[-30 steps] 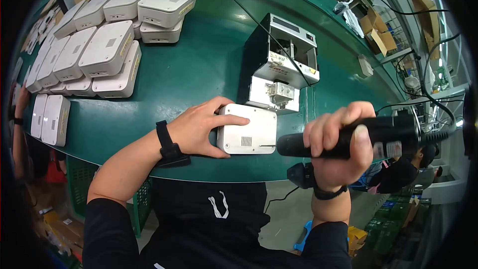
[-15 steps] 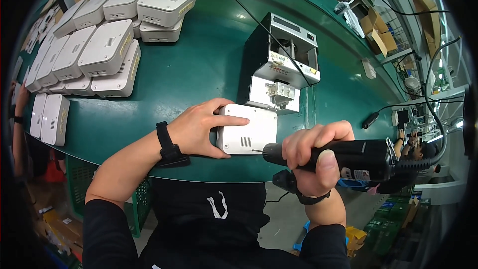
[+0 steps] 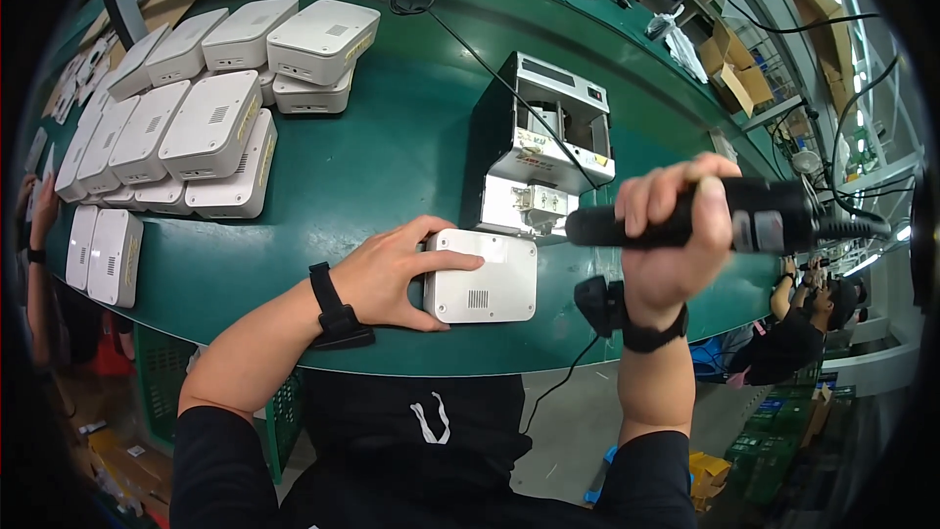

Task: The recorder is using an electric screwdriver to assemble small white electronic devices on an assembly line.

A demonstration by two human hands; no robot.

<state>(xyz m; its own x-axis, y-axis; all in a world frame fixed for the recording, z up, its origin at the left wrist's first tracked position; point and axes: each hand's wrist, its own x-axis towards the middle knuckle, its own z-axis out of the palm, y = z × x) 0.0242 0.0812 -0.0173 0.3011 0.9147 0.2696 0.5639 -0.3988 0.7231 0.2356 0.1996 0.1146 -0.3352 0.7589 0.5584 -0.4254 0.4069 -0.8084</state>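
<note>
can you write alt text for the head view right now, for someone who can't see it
A person's left hand holds a white box against a green table, while the right hand grips a black power tool, apart from the box. Behind the box stands a black and silver machine; more white boxes are piled at upper left.

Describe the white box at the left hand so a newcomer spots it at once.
On the green table, find the black-and-silver machine. On its near side lies a white box, the left hand gripping its left side. It lies singly, unlike the piled white boxes at upper left.
</note>
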